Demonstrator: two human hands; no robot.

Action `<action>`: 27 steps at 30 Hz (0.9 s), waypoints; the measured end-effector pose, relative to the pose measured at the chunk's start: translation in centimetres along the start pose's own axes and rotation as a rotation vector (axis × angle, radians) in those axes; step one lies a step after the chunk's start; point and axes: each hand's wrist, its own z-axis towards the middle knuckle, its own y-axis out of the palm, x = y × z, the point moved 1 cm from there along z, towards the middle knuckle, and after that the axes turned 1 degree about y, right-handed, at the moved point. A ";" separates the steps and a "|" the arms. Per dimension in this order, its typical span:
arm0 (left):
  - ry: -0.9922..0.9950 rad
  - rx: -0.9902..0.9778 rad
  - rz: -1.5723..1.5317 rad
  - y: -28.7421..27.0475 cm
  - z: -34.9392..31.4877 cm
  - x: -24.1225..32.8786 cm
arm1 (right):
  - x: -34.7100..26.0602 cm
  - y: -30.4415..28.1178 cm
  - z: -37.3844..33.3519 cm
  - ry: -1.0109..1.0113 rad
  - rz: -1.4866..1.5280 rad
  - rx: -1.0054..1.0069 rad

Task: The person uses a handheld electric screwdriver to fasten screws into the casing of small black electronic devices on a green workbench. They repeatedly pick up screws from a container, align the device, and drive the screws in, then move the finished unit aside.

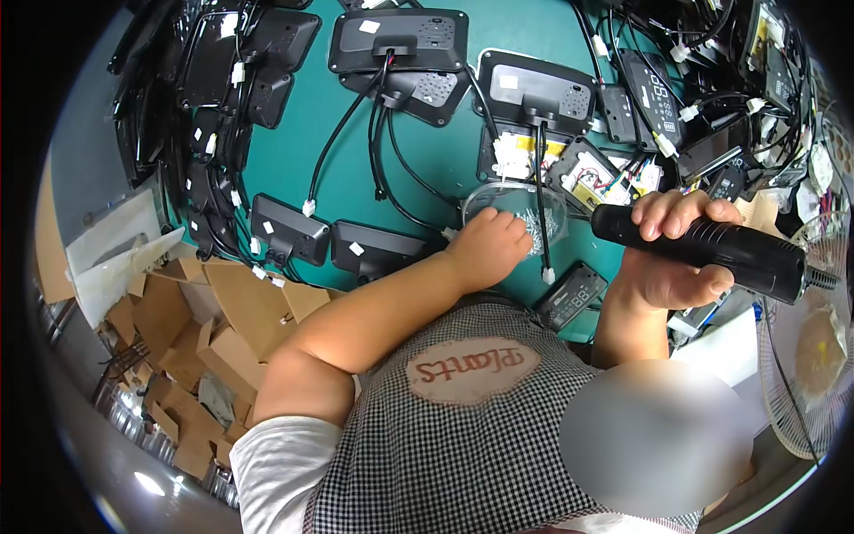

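My left hand (487, 247) reaches to a round clear dish (480, 191) of small silver screws (550, 222). Its fingers are curled down at the dish's near side, and whatever they pinch is hidden. In my right hand (660, 278) lies a black electric screwdriver (752, 256), gripped around its body, with the thin bit pointing left toward the dish. Just beyond the dish are opened display units with white circuit boards (525, 153). A black display housing (538, 89) with a cable rests behind them.
More black housings with cables (398, 40) sit at the back of the green table (294, 133). Piles of units crowd the left side (213, 62) and right side (774, 80). Cardboard boxes (182, 338) stand at lower left. A fan (805, 374) is at far right.
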 end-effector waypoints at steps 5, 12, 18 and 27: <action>-0.048 0.095 -0.041 -0.5 -0.2 -0.7 | 0.1 0.3 -0.4 0.025 -0.010 0.031; -0.197 0.193 -0.301 -0.2 -0.4 -0.9 | 0.7 1.4 -0.5 0.043 -0.009 0.017; -0.712 0.157 -1.462 -3.8 -0.4 -1.5 | 1.0 2.5 0.2 0.011 0.090 -0.038; -0.741 0.582 -2.070 -8.5 -2.5 -2.9 | 2.5 7.0 1.5 -0.048 0.326 -0.176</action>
